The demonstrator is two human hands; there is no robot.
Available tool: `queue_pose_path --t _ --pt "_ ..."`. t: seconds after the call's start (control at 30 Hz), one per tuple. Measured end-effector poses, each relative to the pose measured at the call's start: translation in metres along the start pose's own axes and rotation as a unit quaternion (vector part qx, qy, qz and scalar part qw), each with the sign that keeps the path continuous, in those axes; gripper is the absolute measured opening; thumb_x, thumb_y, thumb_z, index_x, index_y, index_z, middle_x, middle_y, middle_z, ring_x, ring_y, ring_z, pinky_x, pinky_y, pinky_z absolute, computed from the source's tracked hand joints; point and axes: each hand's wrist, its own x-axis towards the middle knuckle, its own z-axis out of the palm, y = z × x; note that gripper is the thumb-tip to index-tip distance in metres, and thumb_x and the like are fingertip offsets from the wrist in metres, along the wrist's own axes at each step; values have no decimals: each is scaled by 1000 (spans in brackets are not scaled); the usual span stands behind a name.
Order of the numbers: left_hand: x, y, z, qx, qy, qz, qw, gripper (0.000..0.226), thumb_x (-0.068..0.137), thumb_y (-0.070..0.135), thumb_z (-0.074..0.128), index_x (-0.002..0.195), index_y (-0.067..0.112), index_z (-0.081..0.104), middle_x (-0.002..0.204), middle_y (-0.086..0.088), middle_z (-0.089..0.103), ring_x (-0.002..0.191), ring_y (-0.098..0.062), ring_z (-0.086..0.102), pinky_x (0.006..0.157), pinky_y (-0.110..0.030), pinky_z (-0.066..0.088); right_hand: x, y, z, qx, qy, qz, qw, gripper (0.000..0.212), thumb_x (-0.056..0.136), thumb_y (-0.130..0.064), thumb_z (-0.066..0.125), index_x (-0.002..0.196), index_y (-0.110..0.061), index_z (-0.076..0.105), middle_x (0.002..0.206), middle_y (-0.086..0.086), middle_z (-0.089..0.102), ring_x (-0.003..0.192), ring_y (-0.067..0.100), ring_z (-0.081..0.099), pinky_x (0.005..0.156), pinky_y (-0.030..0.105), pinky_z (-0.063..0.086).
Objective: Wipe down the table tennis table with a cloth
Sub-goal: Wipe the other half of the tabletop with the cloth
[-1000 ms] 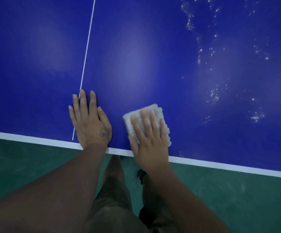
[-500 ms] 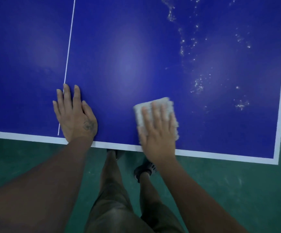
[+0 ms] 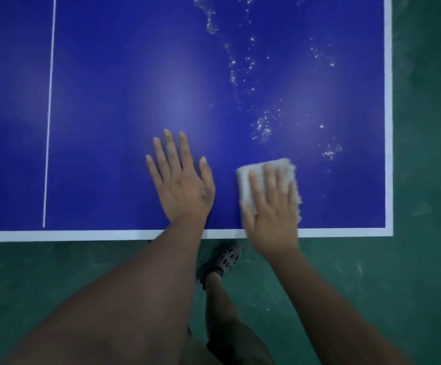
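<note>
In the head view, the right hand (image 3: 272,206) lies flat on the folded white cloth (image 3: 243,188). Its fingers are straight and a little spread, and they press the cloth onto the blue counter (image 3: 135,101) in the lower right of the frame, just above the white border line (image 3: 82,235). The hand pinches nothing; it only pushes the cloth down. The left hand (image 3: 182,183) is open too, with the palm flat on the bare counter just beside the cloth at lower centre, and it holds nothing. Shining water drops (image 3: 262,126) are scattered above the cloth and to its right, up to the top of the frame. To do this wipe well, I think the palm should press evenly so that the cloth does not roll up. It should move in overlapping strokes toward the drops and the right border line (image 3: 388,101), while the left hand supports the body.
</note>
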Motion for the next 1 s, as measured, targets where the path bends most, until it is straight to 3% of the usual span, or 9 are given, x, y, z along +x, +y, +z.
queue_pose_path --t 0.07,0.13,0.3,0.4,0.57,0.6,0.7,0.77,1.0 --pt "0 -2 10 18 13 -6 1000 71 113 53 24 175 20 13 183 -7 5 169 -30 2 136 -56 4 -14 13 3 3 5 -77 997 65 113 -48 35 172 -26 21 181 5 9 167 31 7 134 56 9" --pt "1 -5 15 20 24 -2 1000 71 112 53 26 174 20 15 183 -6 7 169 -30 4 136 -56 6 -17 48 -4 1 11 -67 998 65 112 -48 40 171 -26 24 180 4 12 167 31 8 134 57 11" --pt "1 -3 18 16 27 -3 999 71 112 52 30 174 19 17 183 -7 9 169 -31 4 136 -57 6 -7 163 -32 17 33 192 981 68 110 -48 28 171 -18 21 180 12 11 166 37 4 131 64 10" --pt "1 -4 17 10 27 -4 1000 70 112 50 32 174 19 19 183 -7 10 169 -31 5 136 -57 6 -2 169 -36 33 39 296 954 69 110 -46 21 172 -17 15 180 15 5 165 41 2 130 66 8" --pt "1 -5 18 4 36 2 999 69 113 50 32 173 18 22 182 -8 13 169 -31 7 136 -58 7 -31 156 -19 -12 9 53 999 65 113 -48 26 171 -19 23 180 12 10 166 39 6 133 62 10" --pt "1 -4 17 3 40 4 999 68 113 50 32 173 18 23 182 -8 13 169 -31 7 136 -58 7 -33 173 -21 -15 21 68 997 65 113 -47 26 170 -17 24 179 14 12 165 42 7 131 65 13" --pt "0 -3 16 4 47 2 999 68 113 49 33 173 18 23 182 -8 14 169 -31 7 136 -58 7 -27 198 -32 27 31 282 959 68 111 -43 22 172 -13 15 179 19 6 164 47 2 128 68 12" --pt "1 -3 16 1 45 3 999 67 114 48 34 173 17 24 182 -9 14 169 -31 7 136 -58 6 -26 169 -31 30 39 322 945 68 111 -41 23 172 -11 15 178 21 5 164 48 1 129 67 11" --pt "1 0 15 -3 48 0 999 65 114 45 34 172 17 27 182 -8 16 169 -30 8 136 -57 6 -10 28 0 50 28 -7 998 65 113 -49 35 171 -25 22 180 7 11 167 35 7 132 60 14"
